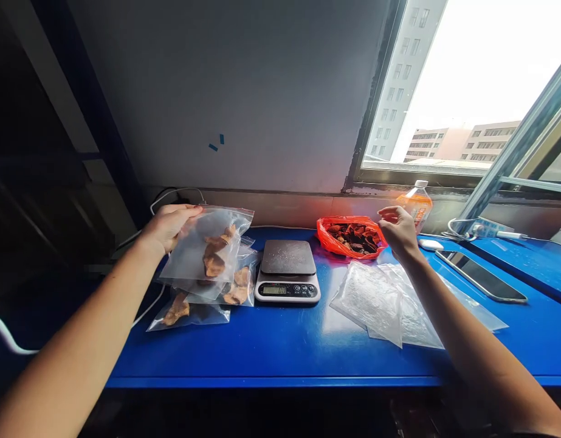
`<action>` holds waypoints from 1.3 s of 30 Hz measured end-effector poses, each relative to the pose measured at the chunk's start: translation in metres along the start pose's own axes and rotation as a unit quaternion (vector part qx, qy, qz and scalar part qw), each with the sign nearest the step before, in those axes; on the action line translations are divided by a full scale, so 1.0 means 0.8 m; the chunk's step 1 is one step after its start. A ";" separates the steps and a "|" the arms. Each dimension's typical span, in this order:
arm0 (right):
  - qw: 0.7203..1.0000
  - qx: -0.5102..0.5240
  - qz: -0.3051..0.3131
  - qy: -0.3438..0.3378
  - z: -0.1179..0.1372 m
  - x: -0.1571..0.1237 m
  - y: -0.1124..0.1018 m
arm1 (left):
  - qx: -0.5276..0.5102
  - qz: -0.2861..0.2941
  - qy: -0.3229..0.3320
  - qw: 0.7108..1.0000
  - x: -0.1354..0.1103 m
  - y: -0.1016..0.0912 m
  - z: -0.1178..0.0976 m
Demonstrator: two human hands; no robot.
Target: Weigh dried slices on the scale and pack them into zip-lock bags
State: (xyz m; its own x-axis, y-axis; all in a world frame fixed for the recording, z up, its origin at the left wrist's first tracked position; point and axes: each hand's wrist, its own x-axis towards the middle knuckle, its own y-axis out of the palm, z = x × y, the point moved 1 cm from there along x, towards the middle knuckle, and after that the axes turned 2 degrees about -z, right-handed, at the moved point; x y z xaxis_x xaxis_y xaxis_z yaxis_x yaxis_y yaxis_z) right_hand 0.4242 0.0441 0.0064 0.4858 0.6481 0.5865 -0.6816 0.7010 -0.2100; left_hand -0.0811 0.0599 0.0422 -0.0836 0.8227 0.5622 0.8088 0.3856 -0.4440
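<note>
My left hand (168, 224) is closed on the top edge of a clear zip bag (182, 252) with brown dried slices (215, 255) inside. The bag hangs over more filled zip bags (177, 310) lying on the table left of the scale. My right hand (399, 228) is raised beside the right rim of a red plastic bag (323, 234). Its fingers are loosely curled with a gap at the thumb, and nothing shows in them. Dark dried slices (355, 238) fill the red bag. A digital scale (288, 258) stands between my hands with its plate bare.
Flat clear bags (371, 298) lie under my right forearm on the blue table (271, 356). An orange drink bottle (419, 204) stands behind my right hand. Farther right are a phone (483, 277), a small white case (430, 244) and a power strip (485, 230). A white cable (152, 304) runs at left.
</note>
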 end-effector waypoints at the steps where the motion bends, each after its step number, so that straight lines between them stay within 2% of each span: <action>1: 1.000 -0.022 -0.012 -0.001 -0.007 0.000 0.000 | 0.050 -0.003 -0.022 0.999 0.007 -0.004 0.006; 4: 0.997 -0.074 -0.020 -0.006 -0.018 -0.001 0.001 | 0.208 -0.011 -0.068 0.976 0.021 -0.010 0.015; 8: 0.993 -0.117 0.007 -0.018 -0.020 -0.005 0.004 | 0.321 -0.026 -0.039 0.946 0.017 0.005 -0.004; 9: 0.992 -0.122 0.012 -0.022 -0.020 -0.006 0.005 | 0.360 -0.002 -0.024 0.933 0.011 0.015 -0.015; 12: 0.988 -0.147 0.025 -0.036 -0.020 -0.008 0.010 | 0.444 0.126 0.003 0.887 -0.011 0.047 -0.051; 15: 0.973 -0.207 0.087 -0.048 -0.021 -0.008 0.017 | 0.470 0.182 0.019 0.863 -0.031 0.071 -0.081; 19: 0.927 -0.293 0.220 -0.079 -0.017 0.000 0.032 | 0.460 0.195 0.033 0.866 -0.038 0.083 -0.094; 24: 0.887 -0.344 0.280 -0.129 -0.013 0.019 0.063 | 0.463 0.213 0.015 0.860 -0.032 0.084 -0.082; 32: 0.834 -0.418 0.326 -0.154 -0.022 0.018 0.100 | 0.416 0.303 -0.025 0.857 -0.035 0.080 -0.048; 39: 0.821 -0.439 0.317 -0.180 -0.011 0.004 0.095 | 0.403 0.301 -0.014 0.864 -0.046 0.077 -0.044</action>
State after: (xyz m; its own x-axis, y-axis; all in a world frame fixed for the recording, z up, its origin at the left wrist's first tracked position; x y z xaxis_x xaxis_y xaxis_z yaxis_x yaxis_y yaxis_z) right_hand 0.3790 0.1018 -0.0145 -0.1151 0.9464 0.3019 -0.0011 0.3038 -0.9527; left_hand -0.0079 0.0387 0.0186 0.1885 0.9809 0.0483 0.0434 0.0408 -0.9982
